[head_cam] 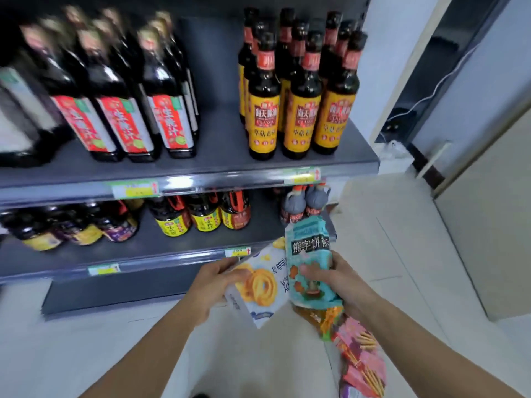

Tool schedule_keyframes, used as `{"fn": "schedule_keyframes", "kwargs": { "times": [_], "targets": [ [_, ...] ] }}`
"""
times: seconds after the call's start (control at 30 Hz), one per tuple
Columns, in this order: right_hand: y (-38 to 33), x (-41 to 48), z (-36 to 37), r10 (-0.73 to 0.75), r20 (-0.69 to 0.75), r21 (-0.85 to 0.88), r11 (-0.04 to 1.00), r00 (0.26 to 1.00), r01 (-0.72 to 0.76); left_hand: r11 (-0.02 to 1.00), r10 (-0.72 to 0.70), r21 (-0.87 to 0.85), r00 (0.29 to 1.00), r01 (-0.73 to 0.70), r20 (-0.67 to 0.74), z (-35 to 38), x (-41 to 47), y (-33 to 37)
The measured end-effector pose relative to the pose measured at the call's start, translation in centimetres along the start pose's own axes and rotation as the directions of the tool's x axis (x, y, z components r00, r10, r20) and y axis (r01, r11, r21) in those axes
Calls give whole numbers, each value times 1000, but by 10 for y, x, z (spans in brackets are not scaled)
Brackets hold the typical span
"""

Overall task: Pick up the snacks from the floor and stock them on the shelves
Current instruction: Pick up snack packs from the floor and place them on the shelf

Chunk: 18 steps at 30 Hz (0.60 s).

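The cookie box [260, 285] is gripped by the left hand [214, 285]; the teal biscuit bag [309, 264] and stacked packets [333, 317] clutched in the right hand [342, 282] could be dropped through overloading.

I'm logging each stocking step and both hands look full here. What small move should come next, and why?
Probably look for a shelf with snacks. The left hand holds the white cookie pack and the right hand the teal biscuit bag with more packets beneath, but the shelves in view carry only sauce bottles.
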State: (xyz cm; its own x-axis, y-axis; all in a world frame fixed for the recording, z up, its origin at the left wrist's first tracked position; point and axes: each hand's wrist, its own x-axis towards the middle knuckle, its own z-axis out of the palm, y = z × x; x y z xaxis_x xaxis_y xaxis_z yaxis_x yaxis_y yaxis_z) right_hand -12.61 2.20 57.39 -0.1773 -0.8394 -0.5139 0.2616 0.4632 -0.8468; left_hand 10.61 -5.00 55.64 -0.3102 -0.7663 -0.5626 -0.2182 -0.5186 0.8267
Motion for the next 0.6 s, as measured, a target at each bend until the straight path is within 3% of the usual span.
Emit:
{"fn": "schedule_keyframes", "kwargs": {
  "times": [0.1,0.17,0.3,0.4,0.5,0.6],
  "targets": [
    [-40,-10,29,-23,-59,-6,1000,998,23,992,52,-112,996,-60,-79,-30,-34,32],
    [-63,-18,50,-20,-35,110,994,999,23,972,105,-195,985,-131,-139,-56,-56,49],
    [-97,-45,104,29,177,338,937,984,-89,882,219,-380,957,-278,-193,-108,-100,74],
    [-113,-64,158,32,284,343,930,958,-132,775,297,-516,931,-365,-213,-141,-134,88],
    [-127,-81,216,9,356,320,938,935,-131,719,357,-544,902,-432,-245,-178,-166,95],
    [-139,-96,266,-7,441,304,942,897,-142,745,398,-439,863,-502,-311,-219,-203,100]
  ]
}}
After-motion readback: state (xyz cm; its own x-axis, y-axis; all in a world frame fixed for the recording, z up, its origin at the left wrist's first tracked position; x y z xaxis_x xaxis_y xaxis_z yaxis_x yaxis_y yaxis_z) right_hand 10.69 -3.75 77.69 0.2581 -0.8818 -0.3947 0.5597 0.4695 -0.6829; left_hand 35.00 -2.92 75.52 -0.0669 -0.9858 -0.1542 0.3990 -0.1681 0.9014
